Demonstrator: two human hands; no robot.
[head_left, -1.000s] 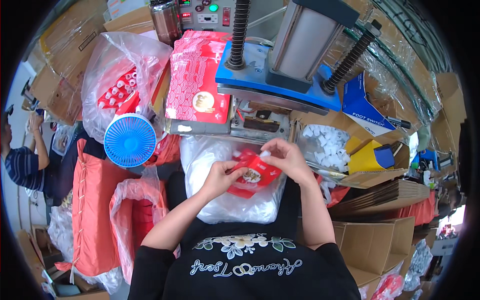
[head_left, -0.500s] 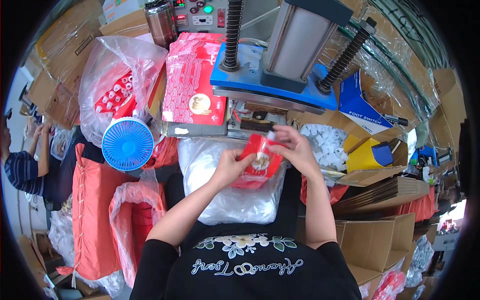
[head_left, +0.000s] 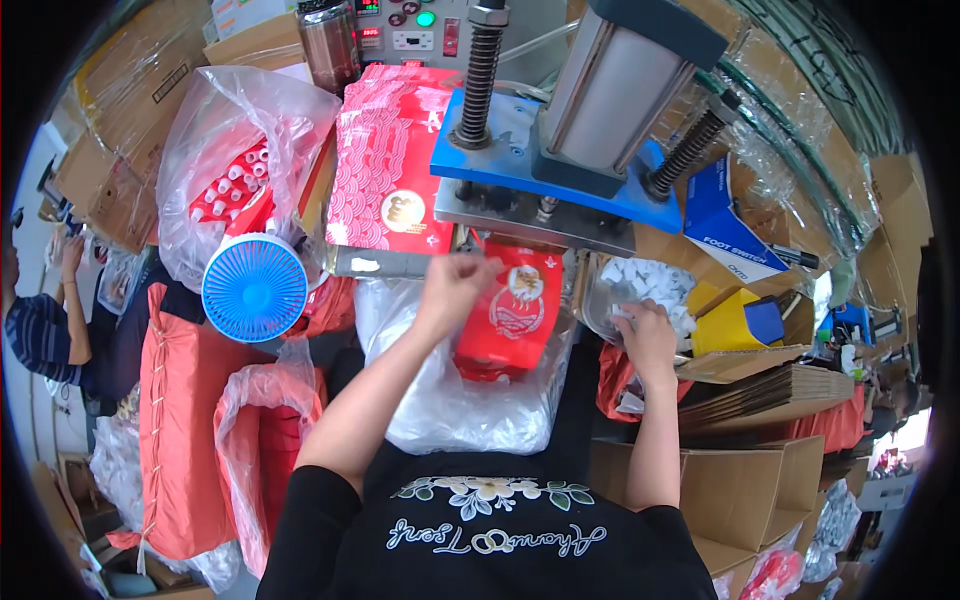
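Observation:
A red printed pouch [head_left: 515,315] lies in front of me over a plastic bag, its upper end reaching the underside of the blue press [head_left: 560,165]. My left hand [head_left: 450,295] is closed at the pouch's upper left edge; whether its fingertips pinch it is hard to see. To the right, my right hand [head_left: 648,338] has its fingers curled at the near side of a pile of small white plastic pieces [head_left: 648,278]. A clear tub wall [head_left: 598,310] shows beside those fingers, and whatever they grip is too small to make out.
A stack of red and pink pouches [head_left: 385,160] lies left of the press. Further left are a blue fan [head_left: 254,288] and a clear bag [head_left: 285,110] of red pouches with white spouts. Cardboard boxes [head_left: 735,490] stand at the right. Another person [head_left: 50,315] sits far left.
My right hand has left the pouch and moved right and down to the white pieces. The left hand has risen slightly. The press's lower plate has come down from its blue top.

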